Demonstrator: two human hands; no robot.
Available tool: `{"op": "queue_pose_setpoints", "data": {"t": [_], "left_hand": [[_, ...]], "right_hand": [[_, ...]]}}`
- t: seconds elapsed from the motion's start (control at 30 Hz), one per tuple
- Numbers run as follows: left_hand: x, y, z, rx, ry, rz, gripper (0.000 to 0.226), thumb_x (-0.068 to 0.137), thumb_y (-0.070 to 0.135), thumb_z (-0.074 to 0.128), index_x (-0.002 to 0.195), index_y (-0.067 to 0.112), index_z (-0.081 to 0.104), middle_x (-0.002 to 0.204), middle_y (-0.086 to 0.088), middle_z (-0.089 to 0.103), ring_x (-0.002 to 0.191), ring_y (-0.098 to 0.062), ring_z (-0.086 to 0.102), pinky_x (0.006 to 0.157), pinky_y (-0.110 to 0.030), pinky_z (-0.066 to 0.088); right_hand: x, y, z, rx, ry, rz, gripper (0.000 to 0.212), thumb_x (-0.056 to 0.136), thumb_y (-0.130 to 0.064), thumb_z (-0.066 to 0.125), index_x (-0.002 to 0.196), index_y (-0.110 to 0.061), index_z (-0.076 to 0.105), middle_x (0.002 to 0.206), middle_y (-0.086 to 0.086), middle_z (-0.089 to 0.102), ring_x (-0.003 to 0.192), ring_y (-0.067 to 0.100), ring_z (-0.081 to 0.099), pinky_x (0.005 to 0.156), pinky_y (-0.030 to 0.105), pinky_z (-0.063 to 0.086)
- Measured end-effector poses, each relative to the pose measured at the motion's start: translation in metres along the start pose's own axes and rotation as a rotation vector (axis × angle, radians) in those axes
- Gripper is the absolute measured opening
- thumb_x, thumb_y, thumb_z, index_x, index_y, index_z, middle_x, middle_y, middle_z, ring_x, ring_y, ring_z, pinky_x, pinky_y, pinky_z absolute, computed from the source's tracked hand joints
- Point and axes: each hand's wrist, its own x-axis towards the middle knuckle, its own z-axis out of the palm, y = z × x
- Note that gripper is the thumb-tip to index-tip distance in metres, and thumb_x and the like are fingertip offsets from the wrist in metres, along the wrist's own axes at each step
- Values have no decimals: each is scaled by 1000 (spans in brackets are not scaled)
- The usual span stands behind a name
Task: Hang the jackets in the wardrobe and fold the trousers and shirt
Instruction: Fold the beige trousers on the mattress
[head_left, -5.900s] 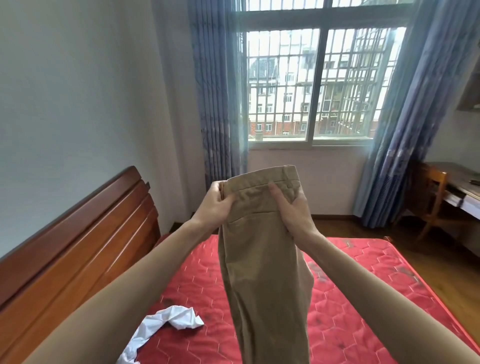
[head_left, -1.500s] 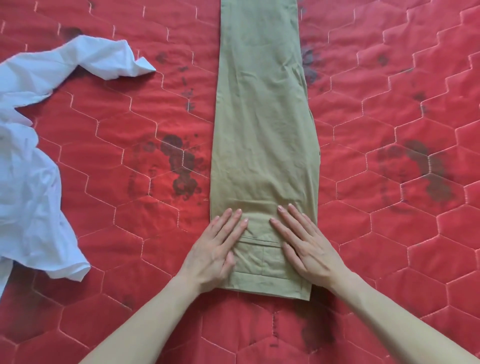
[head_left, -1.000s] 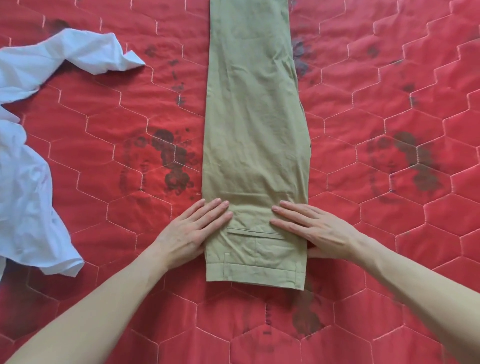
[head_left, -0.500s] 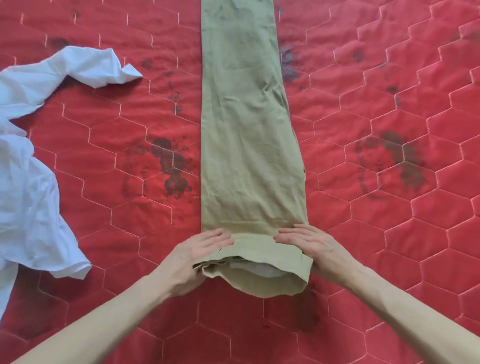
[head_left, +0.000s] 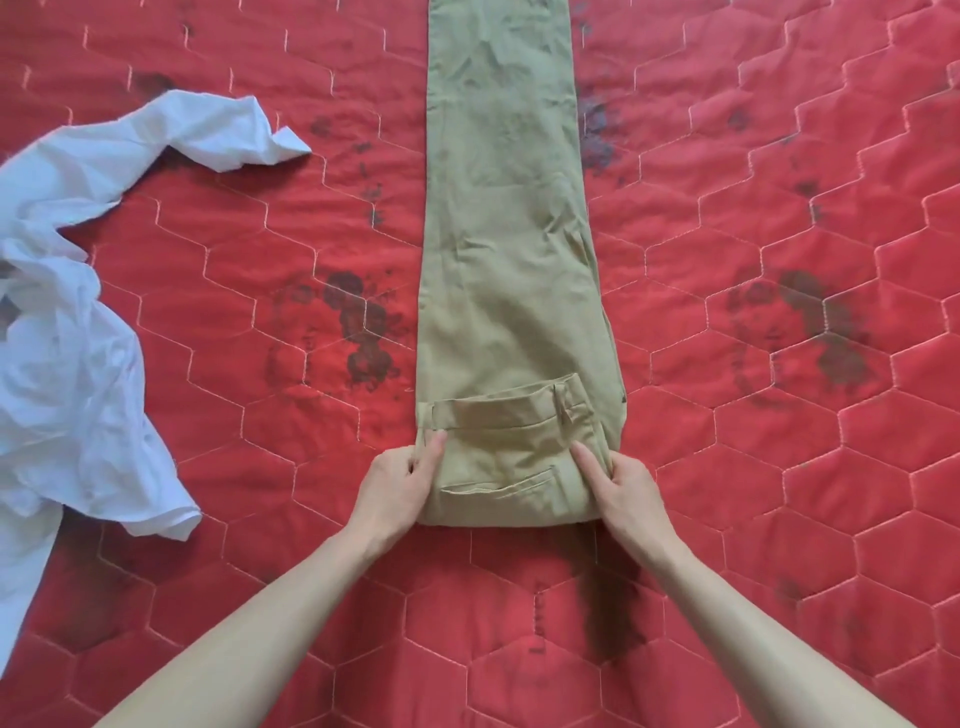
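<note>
Khaki trousers (head_left: 506, 249) lie lengthwise on the red quilted mattress (head_left: 779, 467), legs running away from me past the top edge. Their waist end is turned over onto the legs, so the waistband lies across them above a thick fold nearest me. My left hand (head_left: 397, 491) grips the left side of that fold, thumb on top. My right hand (head_left: 626, 491) grips the right side the same way. A crumpled white shirt (head_left: 72, 332) lies at the far left, apart from the trousers.
The mattress carries dark stains beside the trousers on both sides and near my right forearm. Nothing else lies on the bed in view; the shirt runs off the left edge.
The trousers went from hanging in my hands to lying flat. My hands pressed the waist, then lifted and turned it over onto the legs; the fold now lies flatter.
</note>
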Motion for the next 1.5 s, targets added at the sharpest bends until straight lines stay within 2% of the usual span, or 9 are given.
{"op": "queue_pose_setpoints", "data": {"t": [0.23, 0.4, 0.53, 0.6, 0.73, 0.9, 1.1, 1.33, 1.5], "left_hand": [[-3, -7, 20, 15, 107, 218, 40, 106, 49, 41, 145, 43, 48, 56, -3, 58, 48, -17, 54, 57, -43, 47], [7, 1, 28, -114, 197, 161, 24, 107, 51, 49, 123, 43, 64, 61, 7, 54, 52, -15, 47, 59, -43, 45], [6, 8, 34, 47, 400, -26, 41, 100, 64, 49, 81, 27, 49, 58, 8, 50, 60, -20, 52, 59, -40, 37], [-7, 15, 41, 183, 531, 47, 19, 103, 49, 52, 107, 31, 53, 87, 6, 60, 86, -25, 61, 72, -40, 42], [-26, 15, 60, 469, 434, 618, 55, 103, 29, 53, 151, 5, 43, 154, -16, 45, 147, -32, 38, 122, -49, 30], [-12, 17, 67, 733, 161, 738, 66, 99, 36, 51, 156, 6, 42, 168, -13, 31, 158, -31, 22, 121, -53, 34], [15, -2, 73, 735, 131, 677, 75, 101, 54, 48, 165, 21, 25, 174, -7, 13, 160, -36, 8, 129, -49, 16], [21, -4, 61, 756, 68, 771, 86, 98, 61, 50, 167, 20, 17, 174, -11, 7, 160, -39, 4, 129, -50, 9], [42, -15, 0, 929, -131, 1127, 65, 99, 15, 43, 162, 6, 29, 171, -14, 21, 160, -29, 15, 127, -43, 26]], "right_hand": [[4, -7, 6, 152, 165, -115, 33, 94, -54, 71, 89, -23, 63, 77, -8, 73, 73, 10, 68, 72, 42, 55], [11, -9, 19, 222, 351, -74, 44, 98, -45, 70, 68, -21, 47, 58, -6, 52, 57, 12, 45, 62, 44, 43], [16, -10, 26, 67, 363, -11, 40, 100, -49, 63, 76, -21, 47, 65, 2, 60, 69, 29, 60, 66, 48, 47], [13, -11, 26, -92, 403, -18, 26, 102, -49, 58, 102, -23, 53, 87, 8, 69, 87, 39, 65, 69, 45, 46], [6, -14, 30, -297, 587, -433, 56, 107, -22, 51, 158, -7, 32, 151, 16, 45, 141, 30, 46, 113, 39, 39], [6, -12, 50, -663, 237, -932, 58, 108, -20, 41, 164, -11, 28, 173, 7, 21, 160, 25, 19, 127, 50, 25], [26, 2, 56, -653, 272, -618, 59, 104, -44, 46, 160, -24, 42, 170, 1, 30, 160, 24, 21, 127, 50, 25], [40, 6, 41, -732, 96, -657, 71, 105, -57, 40, 166, -27, 22, 175, 2, 13, 162, 24, 6, 129, 46, 13], [65, 14, -23, -929, -171, -1030, 69, 102, -30, 42, 167, -24, 20, 175, 3, 15, 161, 22, 13, 127, 41, 18]]}}
